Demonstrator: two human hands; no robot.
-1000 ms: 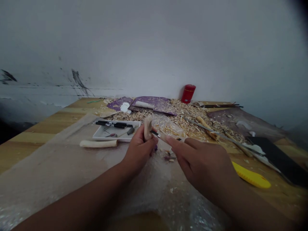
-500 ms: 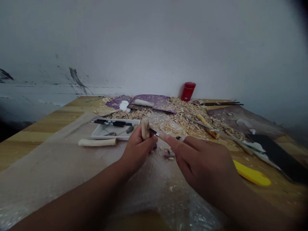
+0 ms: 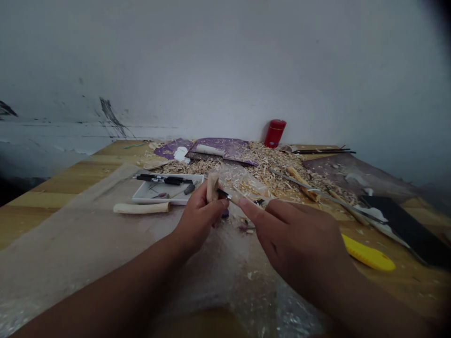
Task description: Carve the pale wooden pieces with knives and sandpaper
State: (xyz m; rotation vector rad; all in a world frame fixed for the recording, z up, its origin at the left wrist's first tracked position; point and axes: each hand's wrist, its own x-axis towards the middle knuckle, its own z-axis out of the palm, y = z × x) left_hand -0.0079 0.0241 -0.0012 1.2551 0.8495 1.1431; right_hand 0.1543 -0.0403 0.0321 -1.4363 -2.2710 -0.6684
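Centrally, your left hand (image 3: pixel 199 216) is gripping a pale carved wooden piece (image 3: pixel 212 187) upright, its fingers curled around the lower part and its thumb pressing alongside. Your right hand (image 3: pixel 299 234) is pinching the light handle of a carving tool (image 3: pixel 234 199), index finger extending along it, while the dark metal end is pointing at the side of the piece; whether the edge is touching cannot be told. Left of your hands, a white tray (image 3: pixel 138 194) is holding black-handled tools, and a pale wooden stick (image 3: pixel 141 208) is lying just before it. Beyond, wood shavings (image 3: pixel 282 164) are covering the table (image 3: pixel 45 199) near a red canister (image 3: pixel 275 134).
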